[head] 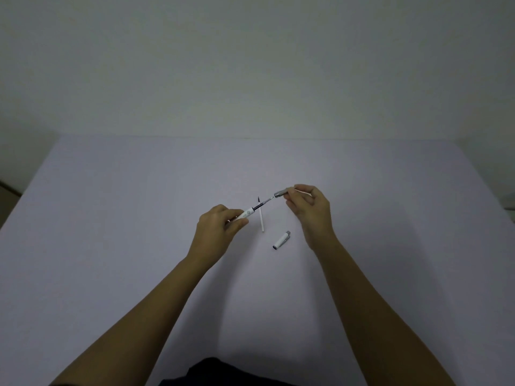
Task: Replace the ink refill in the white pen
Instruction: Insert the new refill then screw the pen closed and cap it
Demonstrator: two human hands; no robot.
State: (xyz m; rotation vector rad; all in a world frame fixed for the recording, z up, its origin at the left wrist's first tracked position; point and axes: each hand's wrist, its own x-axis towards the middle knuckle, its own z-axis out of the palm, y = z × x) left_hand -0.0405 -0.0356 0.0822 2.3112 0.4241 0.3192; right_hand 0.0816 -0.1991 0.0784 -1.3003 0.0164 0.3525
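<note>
Fingers of the left hand (216, 227) pinch the smooth white pen barrel (245, 214), a slim cylinder angled up to the right. A dark refill (263, 204) juts from its open end toward the right hand (306, 206), whose grip is closed on the grey metallic tip section (281, 193). Between the hands, on the pale matte desk (139, 204), lies a thin white spare refill (261, 220); the white cap (281, 240) rests nearer, just right of it.
</note>
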